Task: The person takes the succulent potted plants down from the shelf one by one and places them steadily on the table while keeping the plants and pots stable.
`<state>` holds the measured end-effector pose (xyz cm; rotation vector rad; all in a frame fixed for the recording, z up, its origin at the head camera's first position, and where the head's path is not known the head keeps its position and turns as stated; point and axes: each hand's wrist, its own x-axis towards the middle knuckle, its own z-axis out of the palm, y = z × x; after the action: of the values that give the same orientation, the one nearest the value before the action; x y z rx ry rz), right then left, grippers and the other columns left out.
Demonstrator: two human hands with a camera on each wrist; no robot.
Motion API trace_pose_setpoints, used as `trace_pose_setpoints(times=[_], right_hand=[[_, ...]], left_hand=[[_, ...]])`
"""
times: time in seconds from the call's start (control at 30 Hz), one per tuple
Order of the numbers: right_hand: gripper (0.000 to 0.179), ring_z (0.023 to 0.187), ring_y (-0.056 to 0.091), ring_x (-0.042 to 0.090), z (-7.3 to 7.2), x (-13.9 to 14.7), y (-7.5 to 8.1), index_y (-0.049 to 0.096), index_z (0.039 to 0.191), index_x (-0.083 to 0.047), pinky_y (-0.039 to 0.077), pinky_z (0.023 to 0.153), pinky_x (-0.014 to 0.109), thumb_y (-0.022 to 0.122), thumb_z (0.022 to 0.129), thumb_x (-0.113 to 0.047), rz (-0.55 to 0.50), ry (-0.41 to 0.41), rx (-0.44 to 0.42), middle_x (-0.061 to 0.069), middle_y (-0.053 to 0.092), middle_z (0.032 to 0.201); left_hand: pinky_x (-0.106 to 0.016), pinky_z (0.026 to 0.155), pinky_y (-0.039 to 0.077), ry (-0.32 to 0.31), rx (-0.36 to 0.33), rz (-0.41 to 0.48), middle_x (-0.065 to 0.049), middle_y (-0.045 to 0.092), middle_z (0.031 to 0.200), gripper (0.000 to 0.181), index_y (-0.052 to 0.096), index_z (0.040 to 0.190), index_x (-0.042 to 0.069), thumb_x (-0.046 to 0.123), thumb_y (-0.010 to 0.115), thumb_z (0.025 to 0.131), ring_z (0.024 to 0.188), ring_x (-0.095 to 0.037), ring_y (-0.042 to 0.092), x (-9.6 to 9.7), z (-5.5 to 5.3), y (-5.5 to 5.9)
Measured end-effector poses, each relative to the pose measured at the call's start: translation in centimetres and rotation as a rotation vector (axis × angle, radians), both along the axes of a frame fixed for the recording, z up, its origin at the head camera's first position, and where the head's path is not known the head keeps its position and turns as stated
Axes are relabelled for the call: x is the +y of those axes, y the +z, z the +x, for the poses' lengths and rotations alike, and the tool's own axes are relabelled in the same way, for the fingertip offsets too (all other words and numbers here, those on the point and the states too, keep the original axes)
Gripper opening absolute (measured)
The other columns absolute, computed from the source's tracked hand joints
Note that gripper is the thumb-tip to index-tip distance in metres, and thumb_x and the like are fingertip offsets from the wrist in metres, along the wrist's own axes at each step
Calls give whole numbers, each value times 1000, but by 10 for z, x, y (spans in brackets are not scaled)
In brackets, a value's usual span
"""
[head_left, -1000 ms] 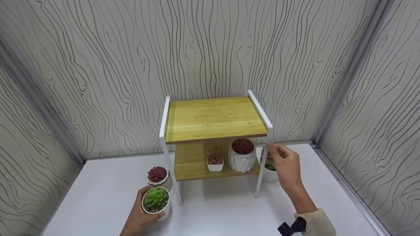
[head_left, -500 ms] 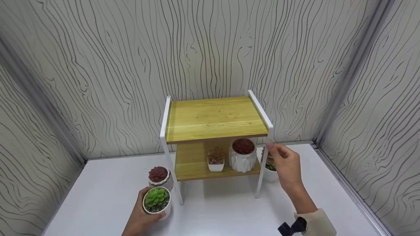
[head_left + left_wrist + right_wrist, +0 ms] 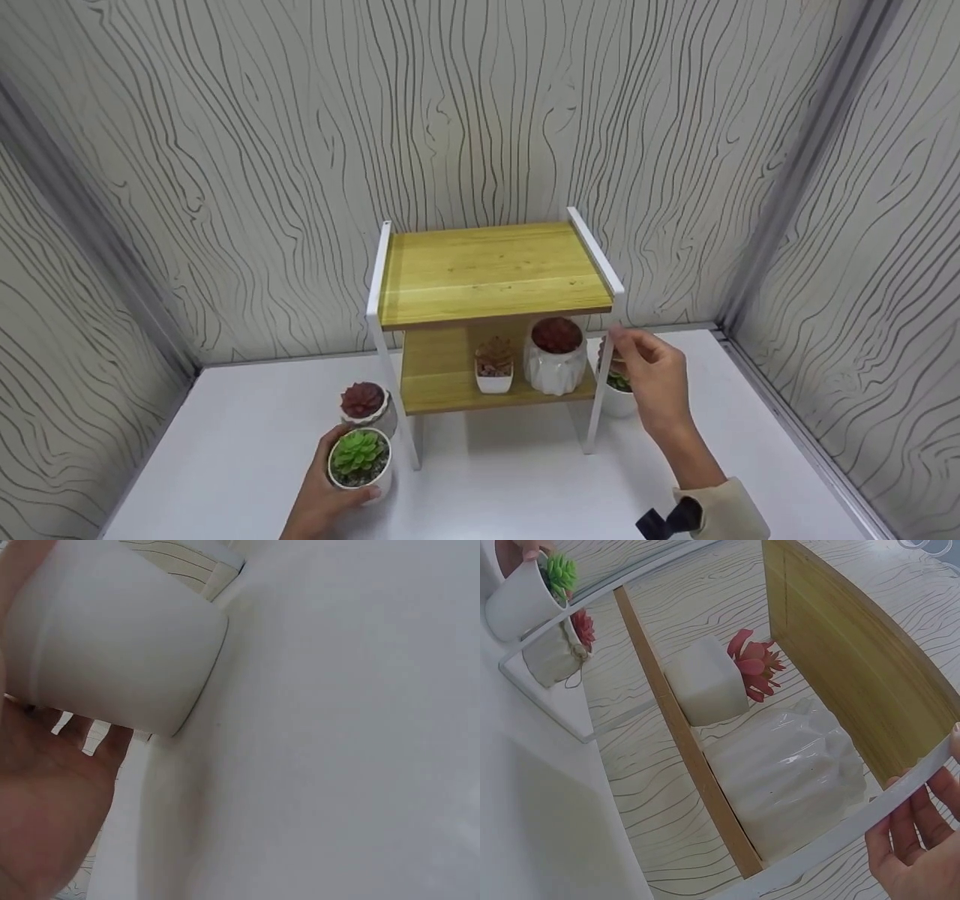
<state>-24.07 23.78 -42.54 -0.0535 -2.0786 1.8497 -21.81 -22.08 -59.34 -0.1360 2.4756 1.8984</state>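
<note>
My left hand [image 3: 324,480] grips a white round pot [image 3: 120,637] with a green succulent [image 3: 358,451], at the front left of a two-tier wooden shelf [image 3: 495,274]. The left wrist view shows the pot's base close to the white table; whether they touch, I cannot tell. At the shelf's right side, my right hand [image 3: 660,382] pinches the white metal frame [image 3: 840,829] between thumb and fingertips. On the lower tier sit a small square pot [image 3: 494,382] with a reddish succulent and a larger ribbed white pot [image 3: 555,369] with a dark red one.
Just behind the left-hand pot stands another pot with a dark red succulent [image 3: 362,400], beside the shelf's left leg. A further potted plant [image 3: 619,397] stands right of the shelf, partly hidden by my right hand. Wood-grain patterned walls [image 3: 480,112] enclose the white table [image 3: 247,420].
</note>
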Motion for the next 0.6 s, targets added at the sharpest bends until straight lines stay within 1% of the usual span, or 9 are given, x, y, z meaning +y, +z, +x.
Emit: trace_pose_setpoints(times=[0.1, 0.2, 0.33, 0.4, 0.43, 0.5, 0.6], right_hand=[[37, 100, 74, 10, 0, 1, 1, 74, 114, 0, 61, 91, 23, 65, 105, -36, -4, 2, 1, -3, 73, 101], [38, 100, 74, 10, 0, 1, 0, 73, 114, 1, 61, 90, 22, 65, 105, -36, -7, 7, 4, -4, 74, 100], [36, 99, 74, 9, 1, 1, 1, 73, 115, 2, 61, 88, 22, 66, 105, -32, -7, 3, 6, -7, 74, 99], [37, 99, 74, 8, 1, 1, 2, 73, 116, 3, 61, 88, 21, 67, 105, -32, -4, 0, 2, -8, 74, 98], [37, 99, 74, 7, 1, 1, 2, 73, 116, 4, 61, 88, 22, 67, 105, -31, 0, -3, 0, -9, 74, 98], [40, 98, 73, 6, 1, 2, 2, 72, 117, 4, 61, 88, 21, 67, 104, -33, 11, -6, -6, -10, 75, 97], [41, 97, 74, 5, 1, 2, 2, 72, 118, 4, 61, 88, 22, 67, 104, -34, 17, -10, -12, -9, 75, 97]], left_hand=[[-59, 121, 39, -1, 25, -12, -15, 46, 162, 111, 33, 160, 15, 19, 98, 71, 145, -36, 48, 1, -1, 5], [-58, 121, 39, -1, 53, -35, -15, 48, 161, 105, 36, 160, 14, 20, 97, 75, 146, -36, 48, 0, 1, 10], [-66, 122, 34, -9, 91, -41, -15, 50, 160, 93, 42, 158, 13, 22, 93, 81, 151, -41, 42, -1, 2, 19], [-67, 122, 33, -10, 110, -36, -16, 51, 159, 89, 44, 156, 12, 20, 92, 81, 152, -43, 41, -2, 3, 24], [-66, 123, 33, -13, 121, -33, -15, 52, 158, 87, 46, 155, 12, 19, 92, 81, 152, -42, 41, -2, 4, 27], [-58, 125, 35, -14, 147, -32, -14, 55, 156, 87, 48, 153, 11, 16, 93, 79, 151, -38, 46, -2, 4, 34], [-45, 125, 38, -15, 184, -48, -9, 59, 152, 84, 53, 150, 11, 15, 94, 77, 147, -28, 51, 0, 6, 45]])
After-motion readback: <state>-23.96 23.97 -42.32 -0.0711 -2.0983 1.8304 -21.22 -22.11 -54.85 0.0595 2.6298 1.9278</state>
